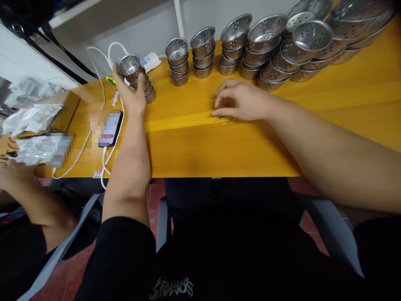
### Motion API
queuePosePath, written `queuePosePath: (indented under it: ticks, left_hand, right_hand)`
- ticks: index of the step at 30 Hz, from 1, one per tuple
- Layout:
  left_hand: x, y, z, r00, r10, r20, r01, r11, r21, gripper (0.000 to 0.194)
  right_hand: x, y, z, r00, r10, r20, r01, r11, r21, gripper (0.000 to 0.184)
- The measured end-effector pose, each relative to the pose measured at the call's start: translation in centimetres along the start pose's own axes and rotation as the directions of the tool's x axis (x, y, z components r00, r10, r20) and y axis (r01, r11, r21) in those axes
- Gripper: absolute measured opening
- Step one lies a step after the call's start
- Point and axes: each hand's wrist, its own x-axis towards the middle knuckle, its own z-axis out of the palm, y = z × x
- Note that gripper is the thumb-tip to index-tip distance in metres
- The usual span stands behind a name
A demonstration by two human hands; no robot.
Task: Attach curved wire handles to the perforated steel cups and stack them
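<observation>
1. Head view: beyond phone (110, 129), clamping steel cup (130, 69) atop stack (150, 95) with left hand (133, 94), probably to steady it.
2. Right of phone, curling right hand (242, 100) low, thumb and fingers parted, beside thin wires (227, 122), probably because of their flatness.

Your wooden table (188, 146) was yellow-orange, the perforated round metal cups (203, 44) were silver, and your short cloth sleeves (119, 251) were plain black.

Middle and front of the yellow tabletop (188, 146) look pretty open for a hand to slide across, but metal cup stacks (203, 50) wall off the back, and on the left a phone (110, 128) and white cables (120, 121) clutter things up.
</observation>
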Motion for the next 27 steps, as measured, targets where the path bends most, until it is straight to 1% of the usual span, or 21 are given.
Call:
queuePosePath:
  ticks: [2,4,6,8,10,13,15,17,19,21,22,23,25,26,27]
  left_hand:
    - [0.2,-0.6,0.6,1.0,0.001,-0.01,-0.001,1.0,0.017,0.156]
    - [0.4,-1.6,1.3,0.997,-0.006,-0.071,0.009,0.999,0.045,0.162]
    - [0.5,-2.6,1.9,0.996,-0.01,-0.087,0.016,0.997,0.069,0.164]
    - [0.6,-3.6,2.1,0.997,-0.011,-0.072,0.018,0.996,0.091,0.157]
    - [0.5,-4.0,1.9,0.998,-0.023,-0.06,0.029,0.994,0.104,0.149]
    - [0.2,-3.4,1.4,0.998,-0.043,-0.054,0.048,0.995,0.083,0.152]
    - [-0.2,-2.1,1.3,0.998,-0.052,-0.039,0.054,0.997,0.058,0.157]
    - [-0.6,-0.5,1.4,0.995,-0.067,-0.074,0.071,0.996,0.055,0.164]
    - [-0.7,1.1,1.7,0.982,-0.048,-0.182,0.064,0.994,0.086,0.163]
    - [-0.8,2.4,1.8,0.96,0.023,-0.281,0.019,0.989,0.144,0.154]
    - [-0.8,2.9,1.9,0.945,0.067,-0.319,-0.015,0.986,0.165,0.147]
    - [-0.8,3.3,1.9,0.934,0.111,-0.34,-0.053,0.983,0.175,0.142]
    - [-0.9,4.2,1.8,0.926,0.19,-0.327,-0.141,0.976,0.167,0.131]
    - [-1.1,4.7,1.8,0.924,0.22,-0.314,-0.178,0.971,0.157,0.126]
    - [-1.3,5.4,1.8,0.93,0.244,-0.275,-0.209,0.966,0.149,0.123]
  right_hand:
    - [0.0,0.2,0.1,1.0,-0.021,0.02,0.021,1.0,0.003,0.069]
    - [0.0,0.4,0.1,0.998,-0.043,0.034,0.043,0.999,0.008,0.067]
    - [0.0,0.5,0.2,0.997,-0.055,0.049,0.055,0.998,0.005,0.065]
    - [0.0,0.6,0.2,0.996,-0.056,0.065,0.056,0.998,-0.006,0.065]
    - [-0.1,0.8,0.1,0.995,-0.053,0.082,0.055,0.998,-0.021,0.067]
    - [-0.2,1.1,0.1,0.994,-0.047,0.1,0.051,0.998,-0.044,0.067]
    - [-0.2,1.0,0.0,0.994,-0.036,0.104,0.042,0.998,-0.051,0.064]
    - [-0.2,0.3,-0.2,0.997,-0.021,0.076,0.025,0.998,-0.06,0.059]
    - [-0.1,-1.1,-0.9,1.0,0.003,-0.007,-0.004,0.997,-0.083,0.052]
    - [-0.2,-2.8,-2.1,0.987,0.036,-0.157,-0.057,0.99,-0.131,0.044]
    - [-0.4,-3.6,-3.0,0.968,0.047,-0.245,-0.089,0.982,-0.165,0.041]
    - [-0.6,-4.4,-4.0,0.937,0.04,-0.348,-0.125,0.966,-0.225,0.038]
    - [-1.5,-5.2,-6.1,0.866,-0.02,-0.499,-0.203,0.899,-0.388,0.036]
    - [-2.0,-5.3,-7.1,0.843,-0.011,-0.538,-0.254,0.873,-0.416,0.044]
    - [-2.5,-5.2,-8.0,0.828,0.027,-0.56,-0.284,0.881,-0.378,0.055]
